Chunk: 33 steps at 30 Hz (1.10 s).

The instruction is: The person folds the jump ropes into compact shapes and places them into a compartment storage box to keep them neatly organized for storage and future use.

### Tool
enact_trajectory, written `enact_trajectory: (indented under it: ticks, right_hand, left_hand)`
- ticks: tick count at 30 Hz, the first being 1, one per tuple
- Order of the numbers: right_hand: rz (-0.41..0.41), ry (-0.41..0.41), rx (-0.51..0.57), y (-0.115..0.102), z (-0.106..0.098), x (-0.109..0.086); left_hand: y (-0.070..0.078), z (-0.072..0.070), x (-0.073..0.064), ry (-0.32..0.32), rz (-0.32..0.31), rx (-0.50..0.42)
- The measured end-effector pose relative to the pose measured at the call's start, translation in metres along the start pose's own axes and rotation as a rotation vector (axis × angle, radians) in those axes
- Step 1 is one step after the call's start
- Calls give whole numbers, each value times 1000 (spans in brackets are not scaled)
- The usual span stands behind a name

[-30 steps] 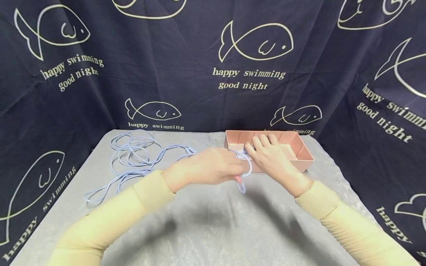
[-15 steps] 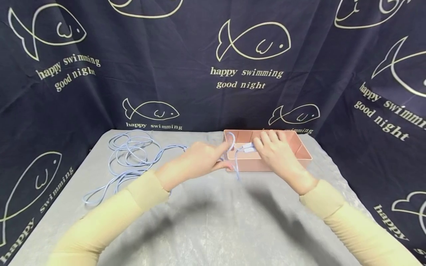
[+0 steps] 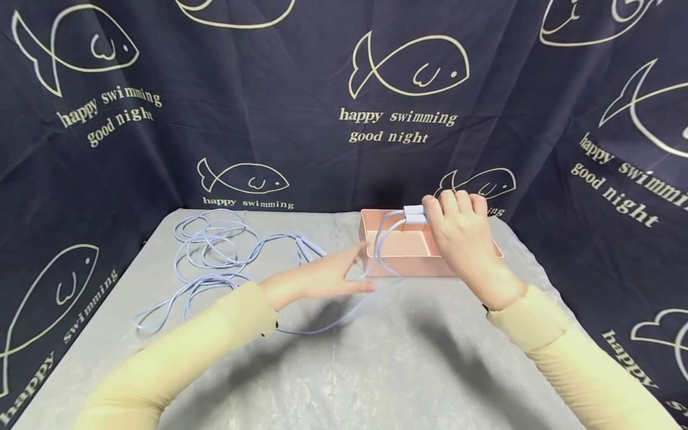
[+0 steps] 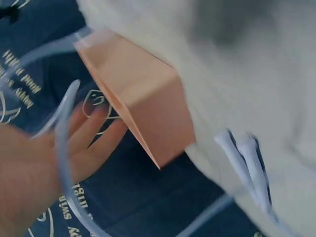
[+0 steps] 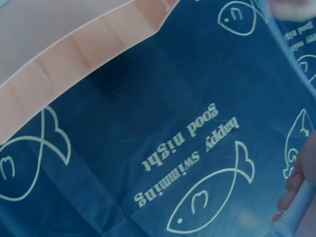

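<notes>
My right hand (image 3: 463, 233) grips the light-blue plug ends (image 3: 415, 214) of a cable, raised over the pink box (image 3: 414, 266). In the right wrist view, curled fingers hold one blue end (image 5: 291, 217) at the lower right. Two cable strands (image 3: 379, 236) hang from the plugs past the box's left side. My left hand (image 3: 328, 276), fingers extended and thumb apart, is beside these strands, left of the box. In the left wrist view, nothing is seen gripped by the left hand (image 4: 59, 158), and the cable (image 4: 63, 143) passes in front of it.
Loose coils of light-blue cable (image 3: 215, 239) lie on the left of the grey-covered table (image 3: 344, 382). Two more cable ends (image 4: 247, 163) rest side by side on the cloth, behind the left forearm. A dark fish-print curtain (image 3: 301, 89) encloses the back and sides.
The right hand has lifted the plug ends up and to the right out of the box. The left hand has let go of the cable loop and spread its fingers, moving slightly down.
</notes>
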State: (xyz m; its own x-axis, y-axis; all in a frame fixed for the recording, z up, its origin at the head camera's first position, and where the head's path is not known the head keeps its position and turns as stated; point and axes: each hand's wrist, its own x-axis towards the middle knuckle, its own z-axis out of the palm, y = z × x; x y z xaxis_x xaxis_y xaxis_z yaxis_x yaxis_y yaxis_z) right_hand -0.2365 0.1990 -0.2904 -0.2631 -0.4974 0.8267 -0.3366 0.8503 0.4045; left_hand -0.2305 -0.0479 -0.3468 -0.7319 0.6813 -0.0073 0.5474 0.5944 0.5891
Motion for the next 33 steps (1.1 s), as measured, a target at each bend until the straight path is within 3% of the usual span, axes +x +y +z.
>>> enact_trajectory:
  ticks: [4,7,11,15,17,21,22,24,27,28,30,33]
  right_hand:
    - [-12,20,10,-7,0,4]
    - [-1,26,14,-9,1,5]
    - [49,5,-4,-10,2,5]
    - [96,-25,-29,-9,2,5]
    - [117,-42,-37,-9,3,5]
    - [171,-70,-54,-4,4,4]
    - [182,-74,-57,-2,4,4]
    - [192,-74,-66,0,4,3]
    - [179,-82,-75,-1,4,1]
    - [170,-85,-79,-1,5,0]
    - [153,-92,-93,-4,6,-2]
    - [136,-87,-112,-6,9,-5]
  left_hand:
    - [10,2,12,188,141,-284]
    - [14,10,17,253,204,-424]
    - [16,24,19,264,197,-480]
    - [20,30,14,315,173,-360]
    - [21,31,12,334,166,-406]
    - [21,30,12,305,150,-649]
    - [20,30,11,313,147,-633]
    - [19,30,10,341,142,-419]
    - [17,28,7,432,179,202]
    - [16,26,7,468,215,418]
    - [17,21,7,502,299,769]
    - [21,7,8,508,460,1126]
